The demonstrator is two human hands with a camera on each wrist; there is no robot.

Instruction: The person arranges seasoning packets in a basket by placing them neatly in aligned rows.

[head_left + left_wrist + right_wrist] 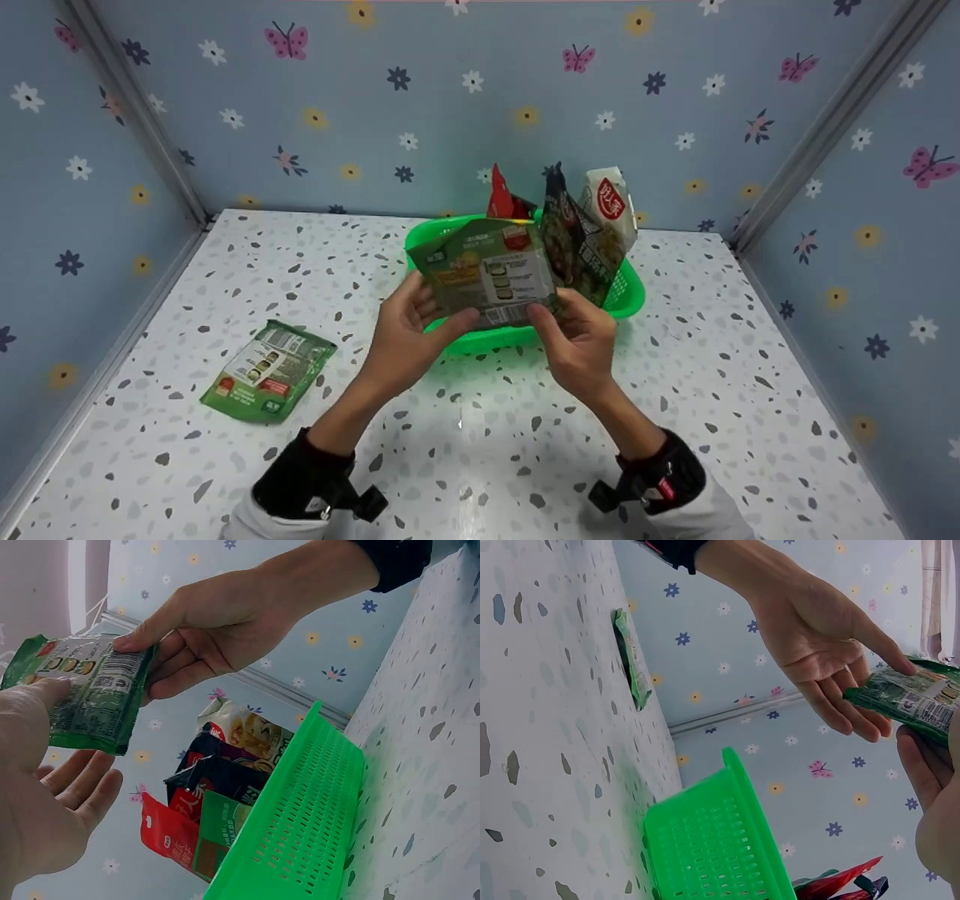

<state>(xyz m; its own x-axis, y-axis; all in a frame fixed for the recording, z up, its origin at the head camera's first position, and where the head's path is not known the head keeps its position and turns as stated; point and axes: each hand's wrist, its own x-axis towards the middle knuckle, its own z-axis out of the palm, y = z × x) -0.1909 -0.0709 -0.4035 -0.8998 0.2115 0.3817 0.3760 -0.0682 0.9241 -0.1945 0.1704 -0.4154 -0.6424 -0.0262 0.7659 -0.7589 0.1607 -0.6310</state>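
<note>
Both hands hold a green snack pouch [491,274] above the front of a green plastic basket [480,343], its printed back with barcode and small pictures facing up. My left hand [405,337] pinches its left side, thumb on the printed face and fingers behind. On the lower right corner, my right hand [583,346] grips it the same way, as the left wrist view also shows. A similar green pouch [266,375] lies flat on the table to the left of the basket.
Inside the basket, a red packet [506,196], a dark packet [577,240] and a white packet [611,202] stand up above the rim; the left wrist view shows another green packet [219,829] there. Patterned walls [450,97] enclose the speckled table [697,390].
</note>
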